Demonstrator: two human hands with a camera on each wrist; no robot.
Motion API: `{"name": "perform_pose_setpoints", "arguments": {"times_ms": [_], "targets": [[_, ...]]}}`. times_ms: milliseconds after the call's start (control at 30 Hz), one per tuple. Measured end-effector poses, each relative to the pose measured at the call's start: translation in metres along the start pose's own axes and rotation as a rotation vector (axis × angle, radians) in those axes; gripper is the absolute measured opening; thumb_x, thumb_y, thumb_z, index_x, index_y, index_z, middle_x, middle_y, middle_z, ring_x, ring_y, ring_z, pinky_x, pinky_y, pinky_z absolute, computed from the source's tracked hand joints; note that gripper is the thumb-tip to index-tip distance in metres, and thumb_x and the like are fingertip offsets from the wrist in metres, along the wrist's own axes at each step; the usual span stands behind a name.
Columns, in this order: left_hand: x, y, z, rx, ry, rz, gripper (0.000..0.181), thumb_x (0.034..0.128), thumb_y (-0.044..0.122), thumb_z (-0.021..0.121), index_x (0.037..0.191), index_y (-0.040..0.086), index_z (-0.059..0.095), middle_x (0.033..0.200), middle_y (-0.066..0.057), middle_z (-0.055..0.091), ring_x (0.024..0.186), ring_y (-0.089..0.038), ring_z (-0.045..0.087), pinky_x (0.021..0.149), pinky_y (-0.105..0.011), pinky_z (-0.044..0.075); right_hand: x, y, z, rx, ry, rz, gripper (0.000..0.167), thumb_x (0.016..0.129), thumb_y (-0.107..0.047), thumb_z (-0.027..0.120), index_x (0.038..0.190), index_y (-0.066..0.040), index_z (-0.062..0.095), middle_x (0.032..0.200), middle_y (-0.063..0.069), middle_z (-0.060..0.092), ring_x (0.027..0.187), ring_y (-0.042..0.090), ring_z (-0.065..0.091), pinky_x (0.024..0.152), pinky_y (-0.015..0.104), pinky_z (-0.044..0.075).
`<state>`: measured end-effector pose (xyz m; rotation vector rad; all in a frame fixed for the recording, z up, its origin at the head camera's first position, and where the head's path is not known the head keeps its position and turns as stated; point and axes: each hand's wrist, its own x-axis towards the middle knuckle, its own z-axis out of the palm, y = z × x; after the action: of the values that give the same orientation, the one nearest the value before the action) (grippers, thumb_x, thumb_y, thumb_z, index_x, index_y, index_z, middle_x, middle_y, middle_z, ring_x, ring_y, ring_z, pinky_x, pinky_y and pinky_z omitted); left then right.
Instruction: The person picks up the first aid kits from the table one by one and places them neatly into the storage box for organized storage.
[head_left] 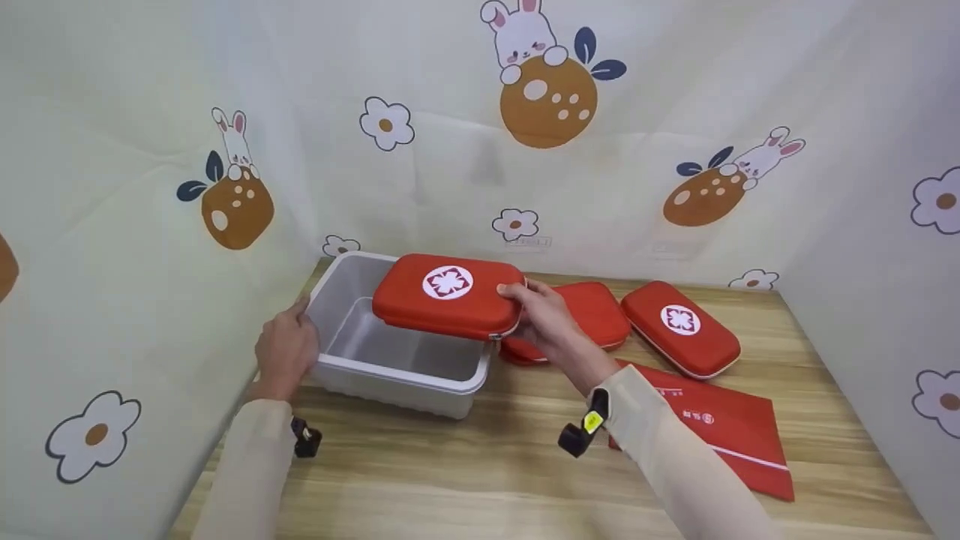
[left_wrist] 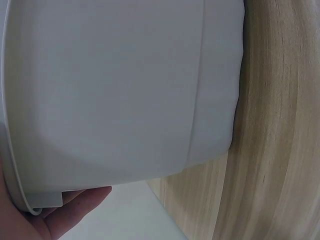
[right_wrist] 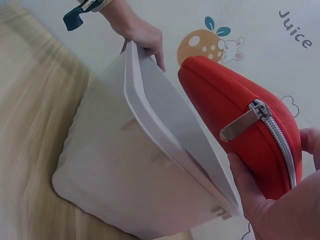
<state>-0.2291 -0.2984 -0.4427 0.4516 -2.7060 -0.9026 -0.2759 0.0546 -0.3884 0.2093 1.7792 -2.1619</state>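
**Red case (head_left: 424, 300) held over the grey bin (head_left: 397, 394)**

Head view: your right hand (head_left: 551, 319) grips the case by its right end, over the bin's right rear part. Your left hand (head_left: 287, 349) holds the bin's left rim. Right of the bin, two more red cases (head_left: 600, 311) (head_left: 681, 334) and a flat red packet (head_left: 727, 435) lie on the surface (head_left: 420, 480).

Left wrist view: your fingers curl round the bin's rim.

Right wrist view: your thumb and fingers clasp the case beside its zip.
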Motion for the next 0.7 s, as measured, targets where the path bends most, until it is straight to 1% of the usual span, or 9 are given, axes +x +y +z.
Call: {"name": "perform_pose_setpoints", "arguments": {"times_ms": [133, 200, 300, 367, 467, 567, 633, 667, 700], "targets": [[0.000, -0.001, -0.001, 0.003, -0.019, -0.013, 0.052, 0.1029, 0.018, 0.025, 0.149, 0.005, 0.046, 0.139, -0.033, 0.053, 0.083, -0.035, 0.057, 0.071, -0.048, 0.045, 0.004, 0.000, 0.012, -0.023, -0.002, 0.010, 0.066, 0.089, -0.023, 0.070, 0.146, -0.007, 0.041, 0.129, 0.016, 0.064, 0.092, 0.021, 0.071, 0.085, 0.035, 0.059], [0.000, 0.000, -0.002, 0.005, -0.035, -0.025, 0.052, 0.1033, 0.018, 0.026, 0.150, 0.006, 0.043, 0.136, -0.033, 0.056, 0.082, -0.034, 0.056, 0.068, -0.043, 0.043, 0.006, 0.002, 0.018, -0.041, -0.005, 0.007, 0.065, 0.089, -0.022, 0.071, 0.145, -0.006, 0.041, 0.126, 0.017, 0.065, 0.089, 0.020, 0.071, 0.081, 0.034, 0.060], [0.001, 0.001, -0.002, 0.003, -0.052, -0.039, 0.052, 0.1037, 0.018, 0.026, 0.152, 0.006, 0.041, 0.134, -0.033, 0.058, 0.084, -0.034, 0.057, 0.069, -0.042, 0.042, 0.009, 0.002, 0.027, -0.061, -0.020, 0.007, 0.065, 0.089, -0.021, 0.071, 0.145, -0.005, 0.040, 0.125, 0.017, 0.067, 0.086, 0.019, 0.072, 0.078, 0.034, 0.060], [0.001, 0.001, -0.002, 0.001, -0.056, -0.047, 0.052, 0.1036, 0.018, 0.026, 0.152, 0.007, 0.040, 0.132, -0.032, 0.059, 0.085, -0.035, 0.057, 0.070, -0.042, 0.042, 0.010, 0.002, 0.032, -0.089, -0.032, 0.011, 0.065, 0.090, -0.021, 0.071, 0.144, -0.005, 0.039, 0.123, 0.017, 0.069, 0.084, 0.018, 0.073, 0.077, 0.033, 0.060], [0.002, 0.001, -0.001, -0.004, -0.058, -0.054, 0.052, 0.1038, 0.019, 0.026, 0.153, 0.008, 0.039, 0.136, -0.032, 0.056, 0.090, -0.038, 0.058, 0.076, -0.046, 0.044, 0.010, 0.002, 0.038, -0.139, -0.057, 0.027, 0.068, 0.090, -0.024, 0.072, 0.145, -0.007, 0.037, 0.123, 0.016, 0.070, 0.086, 0.020, 0.074, 0.078, 0.032, 0.060], [0.001, 0.001, -0.001, -0.001, -0.043, -0.039, 0.051, 0.1039, 0.018, 0.026, 0.152, 0.008, 0.041, 0.138, -0.032, 0.055, 0.092, -0.039, 0.059, 0.077, -0.048, 0.044, 0.010, 0.003, 0.045, -0.174, -0.083, 0.043, 0.065, 0.090, -0.026, 0.073, 0.142, -0.009, 0.039, 0.120, 0.015, 0.071, 0.088, 0.023, 0.076, 0.077, 0.032, 0.060], [0.001, 0.001, 0.000, 0.001, -0.037, -0.032, 0.051, 0.1041, 0.018, 0.026, 0.152, 0.007, 0.041, 0.131, -0.033, 0.060, 0.088, -0.038, 0.059, 0.075, -0.047, 0.044, 0.011, 0.004, 0.049, -0.177, -0.094, 0.053, 0.062, 0.090, -0.025, 0.074, 0.140, -0.010, 0.040, 0.120, 0.015, 0.070, 0.090, 0.025, 0.076, 0.077, 0.034, 0.060], [0.001, 0.001, 0.000, 0.000, -0.036, -0.030, 0.051, 0.1040, 0.018, 0.026, 0.152, 0.006, 0.041, 0.124, -0.033, 0.062, 0.085, -0.038, 0.058, 0.073, -0.045, 0.044, 0.012, 0.005, 0.051, -0.169, -0.100, 0.055, 0.060, 0.090, -0.023, 0.073, 0.139, -0.009, 0.041, 0.122, 0.015, 0.069, 0.091, 0.025, 0.076, 0.077, 0.035, 0.060], [0.001, 0.001, 0.000, 0.002, -0.036, -0.029, 0.051, 0.1041, 0.018, 0.026, 0.152, 0.006, 0.041, 0.122, -0.033, 0.063, 0.083, -0.037, 0.057, 0.072, -0.044, 0.043, 0.012, 0.006, 0.054, -0.159, -0.106, 0.056, 0.059, 0.090, -0.021, 0.073, 0.138, -0.008, 0.042, 0.123, 0.016, 0.069, 0.092, 0.026, 0.076, 0.077, 0.036, 0.060]]}}
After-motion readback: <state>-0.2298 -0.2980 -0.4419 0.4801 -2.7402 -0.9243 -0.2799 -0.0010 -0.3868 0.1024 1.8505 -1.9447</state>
